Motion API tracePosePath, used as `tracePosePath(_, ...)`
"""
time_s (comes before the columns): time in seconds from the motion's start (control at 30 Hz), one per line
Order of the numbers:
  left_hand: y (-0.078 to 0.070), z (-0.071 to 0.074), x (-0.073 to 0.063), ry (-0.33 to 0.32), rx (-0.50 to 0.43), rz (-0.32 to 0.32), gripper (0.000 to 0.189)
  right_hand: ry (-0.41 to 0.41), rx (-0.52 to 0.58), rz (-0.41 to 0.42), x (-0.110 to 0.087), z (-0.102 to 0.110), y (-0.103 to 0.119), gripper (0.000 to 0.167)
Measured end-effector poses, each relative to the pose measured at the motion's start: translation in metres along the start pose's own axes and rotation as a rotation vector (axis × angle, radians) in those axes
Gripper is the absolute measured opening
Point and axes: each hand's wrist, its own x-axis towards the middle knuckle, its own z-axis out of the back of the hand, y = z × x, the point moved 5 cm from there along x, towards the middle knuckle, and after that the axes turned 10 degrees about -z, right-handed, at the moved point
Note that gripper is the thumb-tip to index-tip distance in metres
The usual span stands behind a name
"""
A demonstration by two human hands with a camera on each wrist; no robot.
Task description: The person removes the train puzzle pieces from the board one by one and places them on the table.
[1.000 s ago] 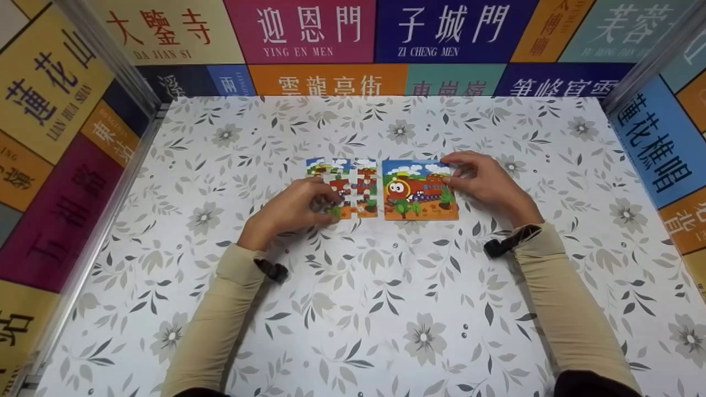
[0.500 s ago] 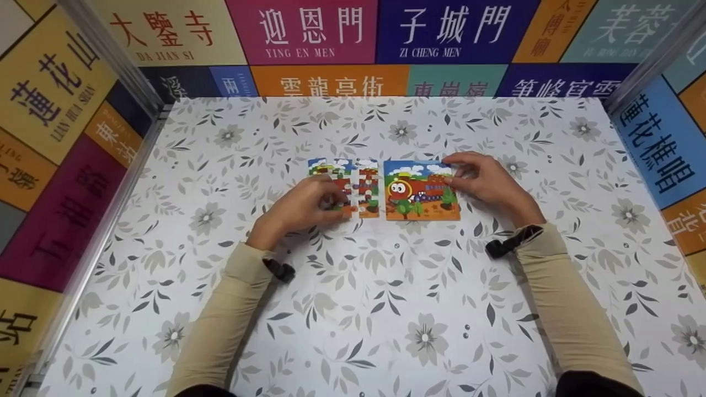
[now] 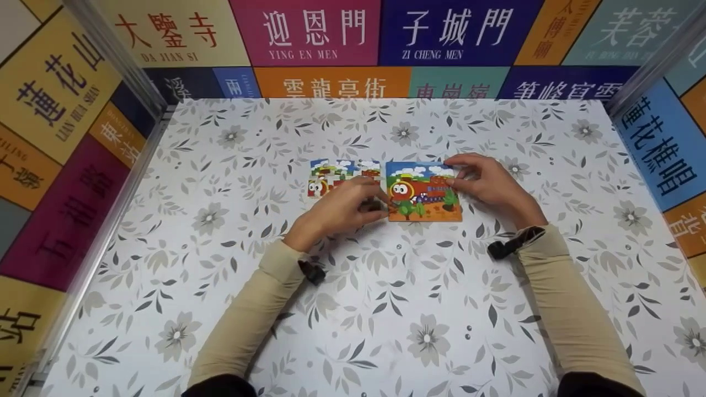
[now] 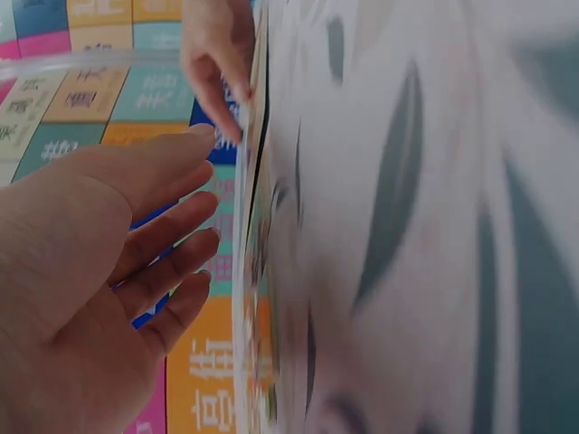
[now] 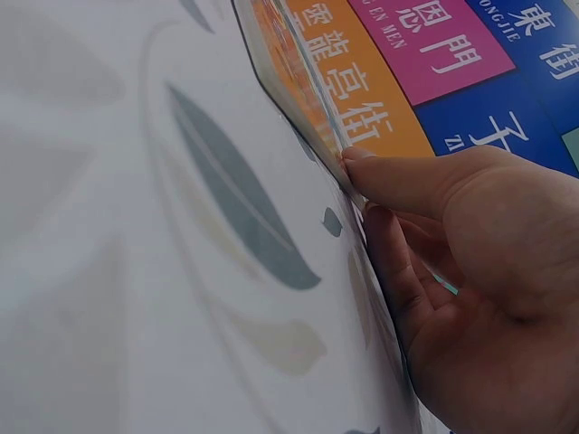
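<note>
A square jigsaw puzzle with a cartoon train (image 3: 318,187) lies on the table, its lower right covered by my left hand (image 3: 345,208). That hand, fingers loosely bent, reaches over the puzzle, its fingertips by the left edge of a picture card (image 3: 419,212). In the left wrist view nothing shows between the left thumb and fingers (image 4: 172,262). The card lies flat to the puzzle's right and bears the same train picture. At its upper right corner, my right hand (image 3: 485,179) rests thumb and forefinger, spread apart; the right wrist view has the thumb touching the card's edge (image 5: 303,108).
A white tabletop with grey leaves and flowers (image 3: 424,336) surrounds both. Colourful panels with Chinese lettering (image 3: 317,33) rise along the back and both sides. Each wrist wears a black strap with a small camera, the right camera (image 3: 502,249) close over the table.
My left hand has moved right across the puzzle, from its left part to its right edge. The gap between the puzzle's columns looks narrower. The right hand stays at the card's corner.
</note>
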Motion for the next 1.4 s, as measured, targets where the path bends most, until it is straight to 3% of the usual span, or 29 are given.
tracePosePath(0.3, -0.015, -0.026, 0.029, 0.069, 0.109, -0.040, 0.031, -0.005, -0.005, 0.005, 0.001, -0.001, -0.001, 0.046)
tracePosePath(0.6, -0.016, -0.040, 0.048, 0.132, 0.200, 0.109, 0.040, -0.002, 0.009, 0.006, 0.001, -0.002, -0.002, 0.045)
tracePosePath(0.83, -0.014, -0.044, 0.048, 0.147, 0.178, 0.175, 0.042, 0.006, 0.003, -0.016, 0.001, -0.002, -0.003, 0.047)
tracePosePath(1.1, -0.012, -0.038, 0.045, 0.092, 0.170, 0.187, 0.046, 0.015, 0.023, 0.026, 0.000, 0.000, 0.001, 0.045)
tracePosePath(1.4, -0.006, -0.033, 0.044, 0.065, 0.139, 0.193, 0.038, 0.014, 0.022, 0.031, 0.001, 0.000, 0.001, 0.047)
